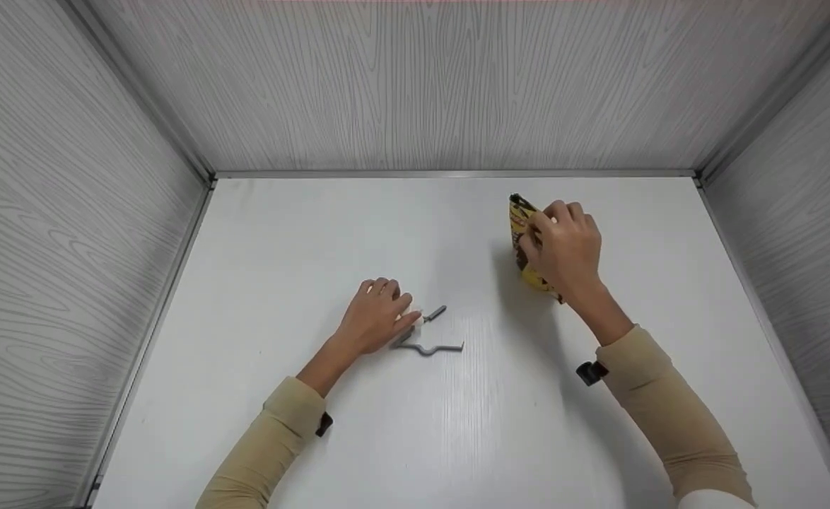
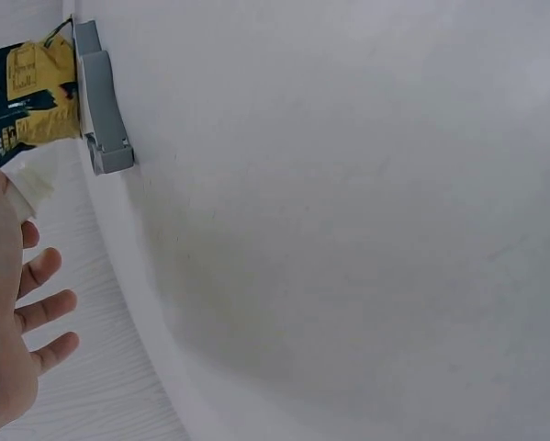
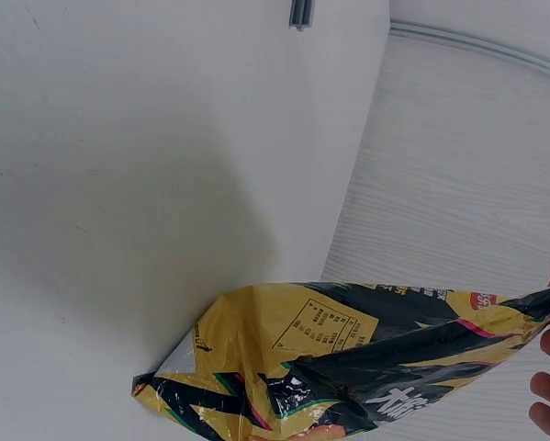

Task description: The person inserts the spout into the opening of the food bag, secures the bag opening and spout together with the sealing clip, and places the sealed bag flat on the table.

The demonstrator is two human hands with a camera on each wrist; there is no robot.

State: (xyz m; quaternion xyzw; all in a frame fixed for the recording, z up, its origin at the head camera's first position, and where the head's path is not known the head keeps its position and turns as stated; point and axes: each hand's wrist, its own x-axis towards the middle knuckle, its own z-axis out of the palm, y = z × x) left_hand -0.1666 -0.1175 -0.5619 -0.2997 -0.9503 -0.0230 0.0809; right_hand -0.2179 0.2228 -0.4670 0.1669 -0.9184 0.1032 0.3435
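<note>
My right hand (image 1: 563, 244) pinches the upper edge of a yellow and black snack bag (image 3: 284, 358) and holds it up over the white tabletop. The bag hangs at a slant, its lower end just above or on the surface; I cannot tell which. To the left, my left hand (image 1: 376, 318) pinches a white, spout-like piece (image 2: 31, 188) between thumb and index finger, the other fingers loosely bent. That piece appears to belong to a grey bag clip (image 1: 428, 349), whose two arms stand apart in a V. The left hand hides part of the clip.
The white tabletop (image 1: 401, 424) is bounded by grey wood-grain panels at the back (image 1: 422, 92), left (image 1: 54, 247) and right (image 1: 804, 212). A metal strip (image 1: 457, 174) runs along its back edge.
</note>
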